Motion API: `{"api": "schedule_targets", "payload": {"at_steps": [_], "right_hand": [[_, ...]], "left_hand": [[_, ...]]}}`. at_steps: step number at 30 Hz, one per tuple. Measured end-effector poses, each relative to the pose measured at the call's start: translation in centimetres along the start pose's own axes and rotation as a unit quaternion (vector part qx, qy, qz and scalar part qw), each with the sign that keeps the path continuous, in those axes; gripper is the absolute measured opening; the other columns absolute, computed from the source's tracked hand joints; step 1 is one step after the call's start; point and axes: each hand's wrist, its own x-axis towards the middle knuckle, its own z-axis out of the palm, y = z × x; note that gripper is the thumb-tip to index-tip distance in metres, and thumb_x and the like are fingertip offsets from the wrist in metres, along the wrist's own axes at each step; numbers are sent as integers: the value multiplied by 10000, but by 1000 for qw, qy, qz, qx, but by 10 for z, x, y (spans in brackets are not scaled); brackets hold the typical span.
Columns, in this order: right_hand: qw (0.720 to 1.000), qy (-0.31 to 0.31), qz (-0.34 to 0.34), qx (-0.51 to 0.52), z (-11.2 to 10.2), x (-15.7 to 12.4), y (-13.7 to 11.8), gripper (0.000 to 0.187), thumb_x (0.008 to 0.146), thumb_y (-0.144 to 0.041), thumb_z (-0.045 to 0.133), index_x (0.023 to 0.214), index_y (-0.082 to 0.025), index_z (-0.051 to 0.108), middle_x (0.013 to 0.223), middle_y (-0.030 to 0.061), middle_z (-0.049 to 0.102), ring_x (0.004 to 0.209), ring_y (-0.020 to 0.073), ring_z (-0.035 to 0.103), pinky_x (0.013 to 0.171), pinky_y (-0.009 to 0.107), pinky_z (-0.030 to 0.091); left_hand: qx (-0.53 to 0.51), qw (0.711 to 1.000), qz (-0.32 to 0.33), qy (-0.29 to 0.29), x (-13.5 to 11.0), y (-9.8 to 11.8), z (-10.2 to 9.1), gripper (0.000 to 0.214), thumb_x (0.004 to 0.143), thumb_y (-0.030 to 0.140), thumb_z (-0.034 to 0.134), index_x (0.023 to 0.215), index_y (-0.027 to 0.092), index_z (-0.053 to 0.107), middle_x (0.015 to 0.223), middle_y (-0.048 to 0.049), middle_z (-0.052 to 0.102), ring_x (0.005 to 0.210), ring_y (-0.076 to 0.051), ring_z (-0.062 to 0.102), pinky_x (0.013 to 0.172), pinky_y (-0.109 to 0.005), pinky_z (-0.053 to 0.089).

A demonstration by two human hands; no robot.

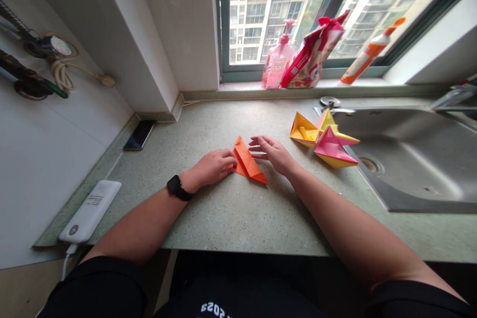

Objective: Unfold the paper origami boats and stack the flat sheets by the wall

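left hand [212, 168]: fingers [226, 159] flat on folded orange origami paper [248, 165], not gripping
right hand [271, 154]: fingers spread, empty, just beside paper
nearby: pink-yellow origami model [324, 139] on speckled counter [223, 218]

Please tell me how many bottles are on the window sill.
2: a pink pump bottle left of the red bag, and an orange-capped bottle tilted further right. Another could be hidden behind the bag.

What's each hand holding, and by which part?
The left hand has its fingertips on the left edge of the folded orange paper; pinch or press, cannot tell. The right hand appears to hold nothing.
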Motion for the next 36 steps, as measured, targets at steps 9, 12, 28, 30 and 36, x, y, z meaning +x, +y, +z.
{"api": "schedule_targets", "payload": {"at_steps": [9,12,28,30,36], "right_hand": [[998,9,-56,-26,6,-4,3,400,994,-603,701,1157,-242,748,1173,119,798,1101,286,799,976,541,700],[995,11,-92,-47,9,-8,0,451,962,-646,724,1150,-239,766,1148,111,799,1058,281,799,983,553,699],[999,-37,9,-36,9,-7,2,498,846,-328,839,1315,-254,691,1087,54,748,888,198,757,702,333,677],[997,-39,27,-59,10,-7,5,518,853,-287,820,1350,-250,676,1025,43,752,846,190,748,645,293,640],[990,36,-78,-111,11,-8,0,392,862,-308,791,1237,-224,719,838,-4,744,756,180,728,682,302,606]], "left_hand": [[20,1000,-19,-3,0,-2,3,260,1062,260,633,1305,238,725,1323,-106,728,1184,-262,693,1048,-423,568],[20,1000,-21,5,-1,-3,6,458,1046,230,661,1503,263,641,1365,-108,720,1221,-268,687,1077,-437,562],[11,998,41,43,-1,-8,10,326,1070,215,652,1377,253,755,1331,-115,733,1130,-237,714,985,-395,584],[11,998,38,46,-1,-9,10,330,1055,206,673,1373,246,753,1344,-117,728,1145,-243,715,1001,-408,589],[42,994,-13,102,-1,-5,11,357,1012,242,750,1369,249,742,1481,-147,655,1288,-313,684,1092,-525,580]]}}
